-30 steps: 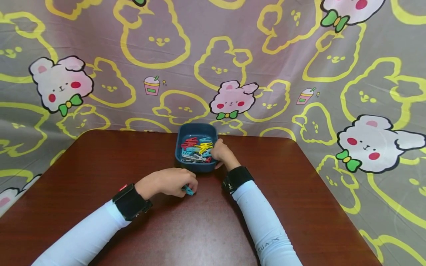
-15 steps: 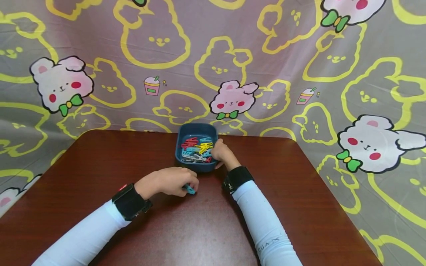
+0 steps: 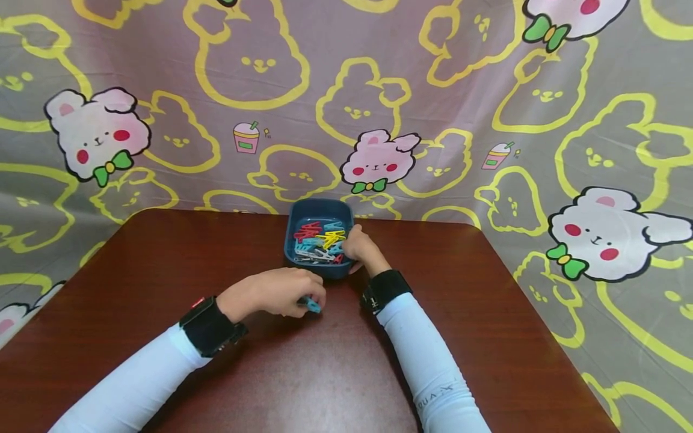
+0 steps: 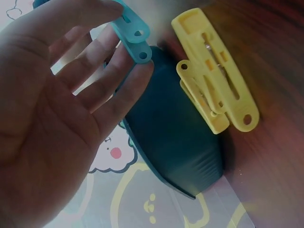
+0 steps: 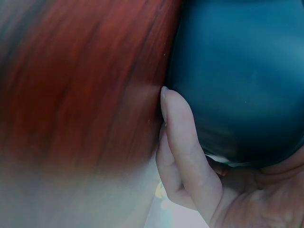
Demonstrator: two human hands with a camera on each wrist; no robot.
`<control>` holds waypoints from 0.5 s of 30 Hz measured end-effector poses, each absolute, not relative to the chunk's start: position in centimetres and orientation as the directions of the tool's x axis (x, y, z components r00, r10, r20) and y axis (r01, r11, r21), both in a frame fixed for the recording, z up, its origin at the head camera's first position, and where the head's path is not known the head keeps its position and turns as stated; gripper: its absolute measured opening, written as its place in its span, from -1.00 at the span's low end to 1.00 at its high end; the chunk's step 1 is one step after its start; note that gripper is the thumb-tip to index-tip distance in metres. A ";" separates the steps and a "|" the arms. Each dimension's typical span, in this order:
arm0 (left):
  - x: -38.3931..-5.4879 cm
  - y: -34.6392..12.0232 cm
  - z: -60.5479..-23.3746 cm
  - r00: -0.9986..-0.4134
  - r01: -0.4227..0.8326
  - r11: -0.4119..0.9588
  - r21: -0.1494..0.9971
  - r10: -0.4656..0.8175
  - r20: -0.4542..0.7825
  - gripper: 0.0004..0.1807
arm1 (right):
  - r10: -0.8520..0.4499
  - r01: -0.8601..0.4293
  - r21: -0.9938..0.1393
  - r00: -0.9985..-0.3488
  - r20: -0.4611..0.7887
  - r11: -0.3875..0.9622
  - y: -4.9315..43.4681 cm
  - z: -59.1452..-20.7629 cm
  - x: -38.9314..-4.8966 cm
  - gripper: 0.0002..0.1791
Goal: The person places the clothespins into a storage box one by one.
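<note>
My left hand (image 3: 281, 291) pinches a light blue clothespin (image 3: 311, 305) just in front of a dark blue plastic bin (image 3: 319, 272). In the left wrist view, the thumb and fingertips meet on the clothespin, its two holed ends sticking out. Beside the bin wall in that view lies a yellow clothespin (image 4: 218, 71), which the left hand hides from the head view. My right hand (image 3: 360, 245) holds the bin by its right side; in the right wrist view, its digits lie along the bin's outer wall. Inside are several red, yellow, blue and white clothespins.
The bin stands toward the back of a brown wooden table (image 3: 433, 288). A grey curtain (image 3: 303, 126) with yellow outlines and rabbit faces hangs behind the table and along its sides.
My left hand has shifted slightly up and to the right, closer to the bin, still pinching the blue clothespin. My right hand keeps its place on the bin.
</note>
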State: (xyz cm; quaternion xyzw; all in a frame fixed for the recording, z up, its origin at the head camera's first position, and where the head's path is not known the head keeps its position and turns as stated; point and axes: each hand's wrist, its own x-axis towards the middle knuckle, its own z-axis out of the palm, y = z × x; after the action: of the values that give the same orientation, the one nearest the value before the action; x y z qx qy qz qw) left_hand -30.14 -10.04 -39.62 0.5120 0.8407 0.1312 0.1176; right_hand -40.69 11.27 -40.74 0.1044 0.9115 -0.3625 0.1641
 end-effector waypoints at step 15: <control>-33.2 -10.6 -34.8 -0.480 0.823 0.441 0.359 0.877 0.023 -0.71 | 0.070 0.294 -0.629 -0.932 -0.355 0.719 11.2 -40.7 -40.7 -0.17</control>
State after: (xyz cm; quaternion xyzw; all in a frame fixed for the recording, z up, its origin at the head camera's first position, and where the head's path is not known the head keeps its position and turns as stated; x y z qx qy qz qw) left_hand -33.19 -10.63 -34.84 0.5032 0.8446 0.1629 0.0836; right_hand -40.73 11.20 -40.70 0.0995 0.9142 -0.3611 0.1548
